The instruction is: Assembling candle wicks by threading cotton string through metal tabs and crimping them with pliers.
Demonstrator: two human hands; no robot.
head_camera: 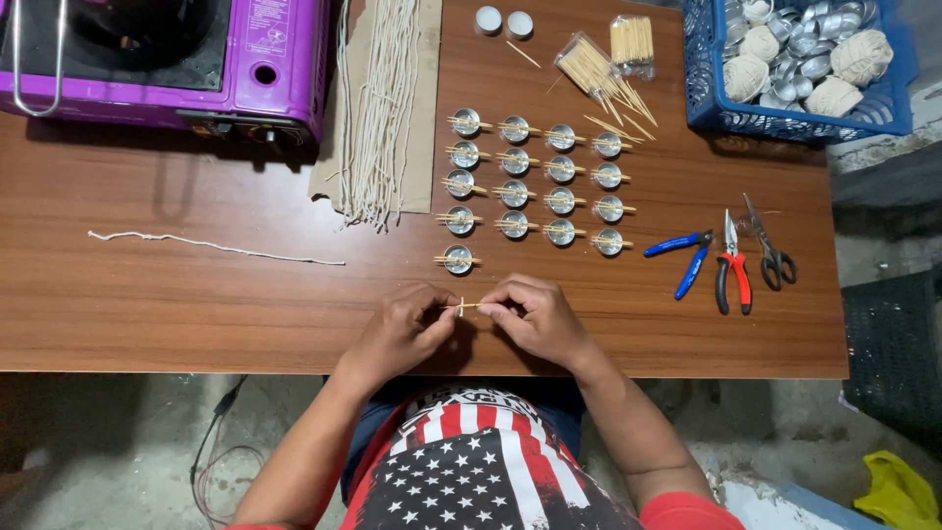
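My left hand (402, 327) and my right hand (537, 316) meet near the table's front edge, both pinching a pair of toothpicks (461, 306) with a short white wick clamped between them. Just beyond my hands lies a grid of small metal cups (537, 184), each with toothpicks laid across its top holding a wick. The nearest cup (458, 259) sits alone at the front left of the grid.
A purple portable stove (167, 59) stands at back left. Cut wicks (378, 108) lie on cardboard; one long string (211, 245) lies left. Toothpick packs (608, 59), a blue basket (702, 88) of cups and twine balls, blue pliers (684, 257), red pliers (732, 267) and scissors (770, 250) lie right.
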